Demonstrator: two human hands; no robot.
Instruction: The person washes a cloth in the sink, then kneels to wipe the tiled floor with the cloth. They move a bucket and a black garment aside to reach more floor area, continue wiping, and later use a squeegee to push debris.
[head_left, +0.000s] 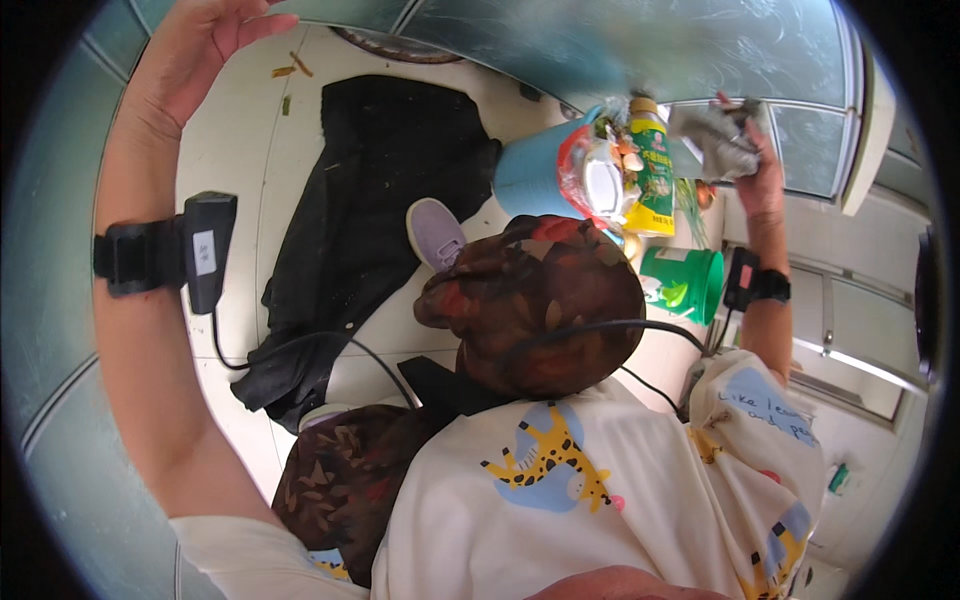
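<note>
At the upper right, my right hand (763, 161) is closed on a crumpled grey cloth (724, 142), which lies against the bluish glass panel (810, 142). My left hand (225, 30) is raised at the upper left beside the panels, with thumb and fingers apart; its upper part is cut off by the picture's edge, and nothing shows in it. Left of the cloth stands a bottle with a yellow and green label (651, 169). Black straps with small boxes sit on both forearms.
A light blue bucket (529, 169) holds plastic packaging and scraps. Beside it are a green bucket (682, 281), green onions (691, 210) and onions. A black cloth (397, 150) lies on the tiled floor near my shoe (435, 232). A wheel rim (397, 49) shows beyond.
</note>
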